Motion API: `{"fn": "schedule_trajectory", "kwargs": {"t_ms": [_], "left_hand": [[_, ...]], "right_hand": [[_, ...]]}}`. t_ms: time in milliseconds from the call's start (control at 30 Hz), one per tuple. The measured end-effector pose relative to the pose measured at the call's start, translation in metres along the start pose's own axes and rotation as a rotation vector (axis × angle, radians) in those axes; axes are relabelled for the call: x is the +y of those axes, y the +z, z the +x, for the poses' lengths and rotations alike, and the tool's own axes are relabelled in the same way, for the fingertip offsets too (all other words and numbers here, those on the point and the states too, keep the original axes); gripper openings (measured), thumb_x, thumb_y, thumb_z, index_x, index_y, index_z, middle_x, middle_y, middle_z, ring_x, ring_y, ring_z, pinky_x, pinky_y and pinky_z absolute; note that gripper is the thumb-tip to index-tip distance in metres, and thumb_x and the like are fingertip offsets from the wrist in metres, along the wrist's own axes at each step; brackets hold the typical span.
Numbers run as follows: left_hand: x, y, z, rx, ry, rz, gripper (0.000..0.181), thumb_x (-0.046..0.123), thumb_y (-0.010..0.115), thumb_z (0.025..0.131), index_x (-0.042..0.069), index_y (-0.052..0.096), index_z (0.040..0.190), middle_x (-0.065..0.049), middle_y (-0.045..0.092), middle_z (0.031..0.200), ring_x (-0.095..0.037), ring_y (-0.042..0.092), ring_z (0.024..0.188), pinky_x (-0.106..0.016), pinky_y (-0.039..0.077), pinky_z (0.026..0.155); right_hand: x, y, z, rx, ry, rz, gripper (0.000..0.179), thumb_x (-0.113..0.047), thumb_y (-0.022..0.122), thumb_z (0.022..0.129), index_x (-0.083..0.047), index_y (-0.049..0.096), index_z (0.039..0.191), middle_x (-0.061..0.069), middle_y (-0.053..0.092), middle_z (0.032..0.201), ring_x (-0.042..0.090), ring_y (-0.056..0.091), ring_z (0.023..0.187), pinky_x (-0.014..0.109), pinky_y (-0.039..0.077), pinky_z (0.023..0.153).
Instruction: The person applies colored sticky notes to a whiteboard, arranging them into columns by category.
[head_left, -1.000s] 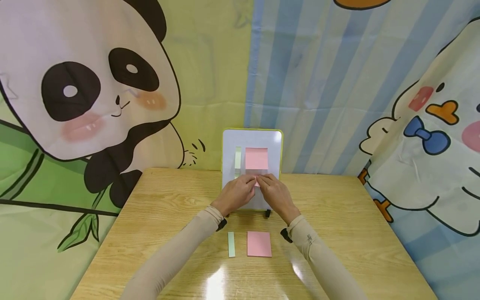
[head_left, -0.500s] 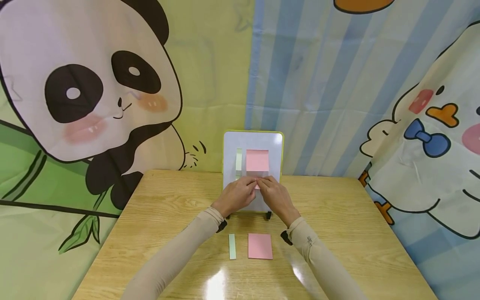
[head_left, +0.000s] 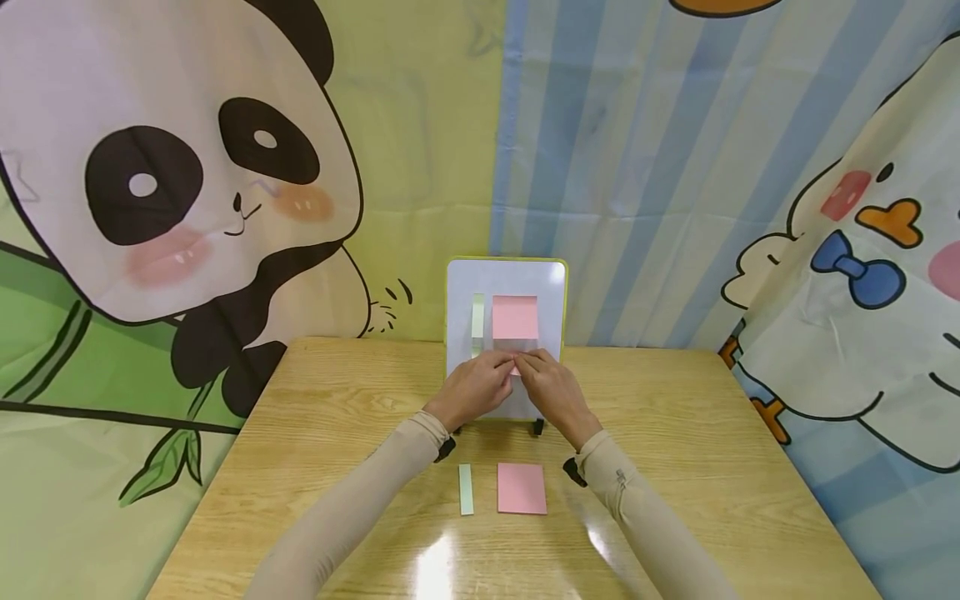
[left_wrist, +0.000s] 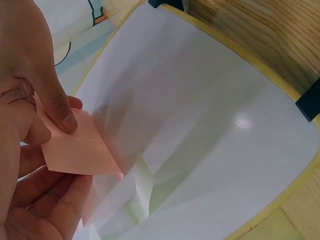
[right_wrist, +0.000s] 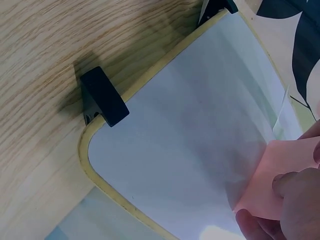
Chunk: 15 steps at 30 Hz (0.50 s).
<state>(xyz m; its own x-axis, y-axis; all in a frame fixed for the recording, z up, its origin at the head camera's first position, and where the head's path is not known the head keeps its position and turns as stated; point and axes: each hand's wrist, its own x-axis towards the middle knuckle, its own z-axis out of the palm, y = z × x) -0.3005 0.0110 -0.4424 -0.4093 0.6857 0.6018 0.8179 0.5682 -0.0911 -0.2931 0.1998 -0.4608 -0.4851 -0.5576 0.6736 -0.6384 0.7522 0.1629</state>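
Both hands meet low on a small whiteboard (head_left: 457, 279) with a yellow rim. The left hand (head_left: 472, 388) and the right hand (head_left: 555, 392) pinch a pink sticky note (left_wrist: 82, 152) between them, fingertips close together. In the left wrist view a thumb lies across the note, which stands out bent from the board. The right wrist view has the same pink sheet gripped by fingers at its right edge. Above the hands another pink sticky note (head_left: 514, 317) is on the board, with a narrow pale green strip (head_left: 477, 315) to its left.
A pink sticky-note pad (head_left: 522, 489) and a narrow green pad (head_left: 466, 490) lie on the wooden table (head_left: 360, 383) before the board. Black feet (right_wrist: 104, 96) hold the board's lower edge. A printed cloth (head_left: 427, 167) hangs close behind.
The hands keep their grip on the pink sticky note in almost the same place. Only a slight shift of the head view shows.
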Motion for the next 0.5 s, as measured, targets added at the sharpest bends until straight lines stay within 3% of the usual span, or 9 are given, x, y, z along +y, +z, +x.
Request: {"fn": "schedule_trajectory", "kwargs": {"t_ms": [500], "left_hand": [[0.0011, 0.0029, -0.0007, -0.05, 0.0, 0.017, 0.028, 0.011, 0.063, 0.089, 0.0, 0.07, 0.114, -0.009, 0.066, 0.112, -0.018, 0.063, 0.103, -0.023, 0.054, 0.081]], "right_hand": [[-0.0032, 0.0041, -0.0052, -0.012, 0.024, 0.003, 0.029, 0.005, 0.074, 0.082, 0.003, 0.07, 0.111, 0.013, 0.071, 0.105, 0.026, 0.063, 0.101, 0.031, 0.055, 0.084]]}}
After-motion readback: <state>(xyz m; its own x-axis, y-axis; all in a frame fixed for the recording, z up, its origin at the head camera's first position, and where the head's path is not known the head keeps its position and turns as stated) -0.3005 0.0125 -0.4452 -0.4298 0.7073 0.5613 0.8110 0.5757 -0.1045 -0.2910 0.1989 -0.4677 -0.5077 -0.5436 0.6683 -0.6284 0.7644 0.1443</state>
